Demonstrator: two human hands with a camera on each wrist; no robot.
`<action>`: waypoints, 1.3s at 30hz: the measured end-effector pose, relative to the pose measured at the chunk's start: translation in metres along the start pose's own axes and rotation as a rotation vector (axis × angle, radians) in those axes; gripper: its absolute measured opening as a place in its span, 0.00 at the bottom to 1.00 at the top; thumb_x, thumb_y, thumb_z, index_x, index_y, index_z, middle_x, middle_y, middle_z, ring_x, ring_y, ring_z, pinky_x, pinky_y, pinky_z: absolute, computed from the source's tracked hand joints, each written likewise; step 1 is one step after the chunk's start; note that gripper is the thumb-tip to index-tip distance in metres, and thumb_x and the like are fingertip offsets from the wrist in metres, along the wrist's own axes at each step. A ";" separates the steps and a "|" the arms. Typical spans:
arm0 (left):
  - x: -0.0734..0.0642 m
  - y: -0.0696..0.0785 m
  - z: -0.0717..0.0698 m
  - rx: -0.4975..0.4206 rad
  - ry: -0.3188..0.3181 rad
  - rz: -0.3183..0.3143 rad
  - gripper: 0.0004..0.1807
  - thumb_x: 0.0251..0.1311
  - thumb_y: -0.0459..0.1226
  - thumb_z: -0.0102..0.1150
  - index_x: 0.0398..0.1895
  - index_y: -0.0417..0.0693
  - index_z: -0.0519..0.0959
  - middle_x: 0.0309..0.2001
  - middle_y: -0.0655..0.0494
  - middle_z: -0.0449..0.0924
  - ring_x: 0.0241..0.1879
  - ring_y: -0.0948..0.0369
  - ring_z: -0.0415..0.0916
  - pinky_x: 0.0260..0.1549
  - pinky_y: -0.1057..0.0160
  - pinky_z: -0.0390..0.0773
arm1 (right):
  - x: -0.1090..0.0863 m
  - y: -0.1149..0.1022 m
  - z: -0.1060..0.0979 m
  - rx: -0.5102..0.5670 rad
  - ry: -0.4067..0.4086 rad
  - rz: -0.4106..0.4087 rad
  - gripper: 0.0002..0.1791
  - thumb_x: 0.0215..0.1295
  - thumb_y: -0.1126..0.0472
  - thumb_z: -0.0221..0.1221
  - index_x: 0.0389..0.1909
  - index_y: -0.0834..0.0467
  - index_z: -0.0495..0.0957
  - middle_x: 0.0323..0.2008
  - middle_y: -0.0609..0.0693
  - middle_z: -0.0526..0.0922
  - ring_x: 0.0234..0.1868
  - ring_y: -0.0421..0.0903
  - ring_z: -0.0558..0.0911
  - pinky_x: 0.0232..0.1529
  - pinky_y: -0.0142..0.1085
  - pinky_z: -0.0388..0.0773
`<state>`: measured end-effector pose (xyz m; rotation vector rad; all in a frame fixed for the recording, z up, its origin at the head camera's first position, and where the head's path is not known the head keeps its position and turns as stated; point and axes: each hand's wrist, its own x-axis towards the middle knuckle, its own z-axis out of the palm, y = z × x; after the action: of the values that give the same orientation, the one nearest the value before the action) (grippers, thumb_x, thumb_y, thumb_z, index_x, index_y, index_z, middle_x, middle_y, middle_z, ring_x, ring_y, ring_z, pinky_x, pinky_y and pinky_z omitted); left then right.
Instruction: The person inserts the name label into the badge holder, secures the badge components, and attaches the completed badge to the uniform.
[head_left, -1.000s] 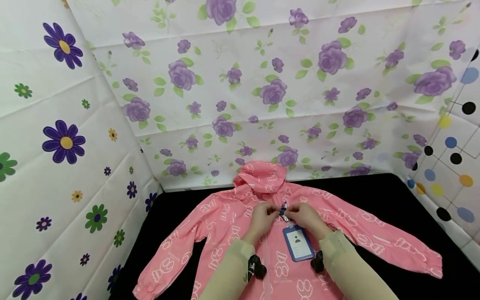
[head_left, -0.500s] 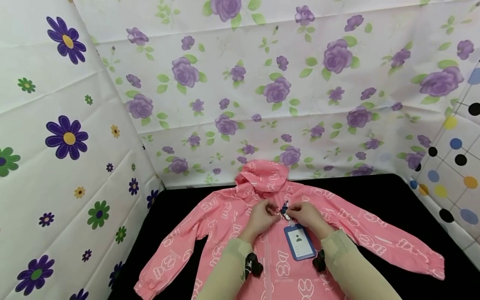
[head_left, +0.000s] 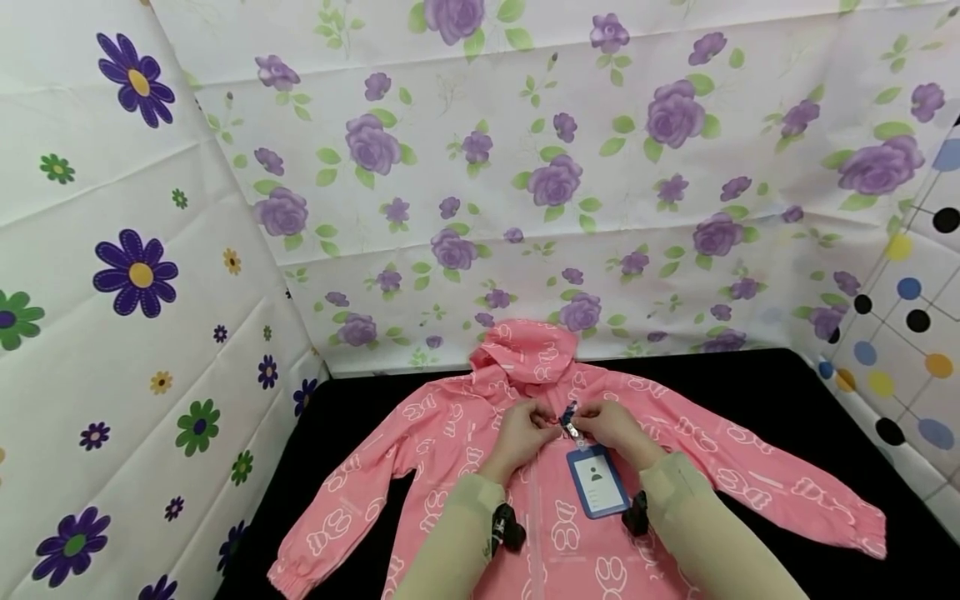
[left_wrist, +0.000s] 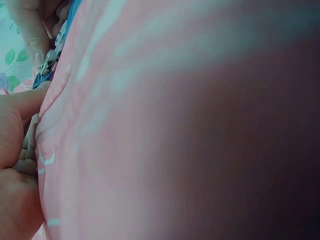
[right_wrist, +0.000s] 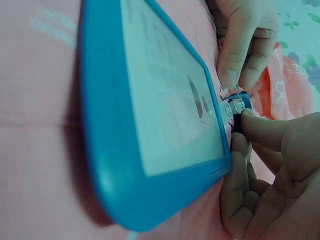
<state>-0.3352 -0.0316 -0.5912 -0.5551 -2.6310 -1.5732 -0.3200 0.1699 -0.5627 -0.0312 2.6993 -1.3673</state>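
Observation:
A pink hooded jacket point(head_left: 480, 475) with white line prints lies spread front side up. On its upper chest is an ID badge holder point(head_left: 597, 482), blue-framed with a white card. A short dark blue strap point(head_left: 567, 412) and a metal clip point(head_left: 572, 431) join at its top. My right hand point(head_left: 617, 429) pinches the clip and strap between thumb and fingers; the right wrist view shows the thumb on the metal clip point(right_wrist: 239, 106). Just left of the clip, my left hand point(head_left: 522, 435) pinches the jacket fabric, thumb tip point(right_wrist: 230, 77) right beside the metal.
Black cloth point(head_left: 780, 392) covers the table beneath the jacket. A rose-patterned sheet point(head_left: 480, 208) hangs behind it, a daisy-patterned sheet point(head_left: 150, 358) at the left and a dotted one point(head_left: 911, 350) at the right. The jacket's hood point(head_left: 525, 350) lies near the back sheet.
My left fingers loosened beside the clip half a second ago and now sit close to it again. The clip and badge have shifted slightly in my right hand. The head view has turned a little.

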 end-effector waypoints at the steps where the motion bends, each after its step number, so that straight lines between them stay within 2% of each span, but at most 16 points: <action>1: 0.000 0.000 0.000 0.001 0.002 -0.004 0.10 0.57 0.31 0.79 0.40 0.39 0.87 0.32 0.55 0.85 0.29 0.69 0.80 0.31 0.70 0.81 | 0.001 -0.001 0.001 -0.008 0.001 0.001 0.05 0.72 0.62 0.67 0.39 0.60 0.88 0.31 0.49 0.83 0.30 0.44 0.80 0.31 0.34 0.77; 7: -0.001 -0.002 -0.001 0.014 0.003 -0.025 0.07 0.61 0.33 0.78 0.38 0.43 0.88 0.32 0.60 0.85 0.30 0.70 0.80 0.32 0.70 0.82 | 0.004 0.000 0.003 -0.104 0.011 -0.031 0.04 0.72 0.60 0.68 0.37 0.57 0.88 0.31 0.47 0.85 0.30 0.44 0.79 0.32 0.35 0.76; 15: -0.003 -0.002 0.000 0.010 0.019 -0.010 0.07 0.60 0.32 0.78 0.39 0.41 0.88 0.31 0.58 0.85 0.29 0.71 0.79 0.31 0.70 0.81 | 0.005 -0.002 0.001 -0.149 0.004 -0.091 0.04 0.70 0.61 0.70 0.36 0.56 0.86 0.29 0.47 0.83 0.28 0.44 0.79 0.31 0.36 0.77; 17: -0.003 -0.002 0.000 0.013 0.015 -0.003 0.08 0.59 0.32 0.78 0.40 0.41 0.88 0.32 0.56 0.86 0.29 0.71 0.79 0.31 0.70 0.82 | 0.006 0.000 0.000 -0.165 -0.003 -0.123 0.03 0.70 0.62 0.70 0.40 0.56 0.86 0.31 0.48 0.83 0.30 0.45 0.80 0.33 0.38 0.78; 22: -0.005 -0.001 0.000 0.023 0.001 0.003 0.10 0.57 0.29 0.76 0.42 0.38 0.88 0.36 0.50 0.87 0.31 0.71 0.80 0.32 0.71 0.82 | 0.012 0.005 0.000 -0.257 -0.047 -0.273 0.09 0.73 0.65 0.67 0.51 0.56 0.87 0.41 0.51 0.87 0.40 0.48 0.83 0.44 0.46 0.82; 24: -0.005 0.000 0.000 0.026 0.000 0.001 0.11 0.57 0.29 0.75 0.42 0.38 0.88 0.37 0.49 0.87 0.31 0.70 0.80 0.32 0.71 0.82 | 0.015 0.007 0.000 -0.289 -0.062 -0.311 0.08 0.73 0.65 0.66 0.49 0.56 0.87 0.42 0.50 0.87 0.41 0.47 0.82 0.46 0.47 0.82; 28: -0.003 0.001 0.000 0.017 0.007 -0.013 0.09 0.57 0.30 0.75 0.42 0.39 0.88 0.36 0.51 0.86 0.32 0.69 0.80 0.33 0.70 0.82 | 0.020 0.010 -0.002 -0.320 -0.091 -0.344 0.03 0.73 0.64 0.66 0.42 0.57 0.87 0.35 0.46 0.85 0.35 0.44 0.80 0.43 0.45 0.80; 32: -0.001 0.001 -0.001 0.020 0.029 -0.032 0.07 0.60 0.31 0.76 0.40 0.41 0.90 0.34 0.56 0.86 0.31 0.71 0.80 0.33 0.70 0.82 | 0.024 0.011 -0.005 -0.306 -0.122 -0.377 0.04 0.72 0.60 0.68 0.41 0.57 0.86 0.33 0.43 0.84 0.35 0.42 0.80 0.44 0.44 0.81; 39: 0.001 0.001 0.001 0.054 0.049 0.002 0.04 0.61 0.33 0.76 0.37 0.42 0.90 0.32 0.58 0.86 0.31 0.69 0.80 0.34 0.69 0.82 | 0.018 0.011 -0.011 -0.216 -0.167 -0.430 0.07 0.71 0.65 0.68 0.48 0.59 0.86 0.40 0.47 0.86 0.43 0.47 0.83 0.51 0.50 0.82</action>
<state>-0.3354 -0.0307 -0.5907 -0.5091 -2.6275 -1.4903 -0.3389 0.1839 -0.5670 -0.7471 2.7797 -1.0860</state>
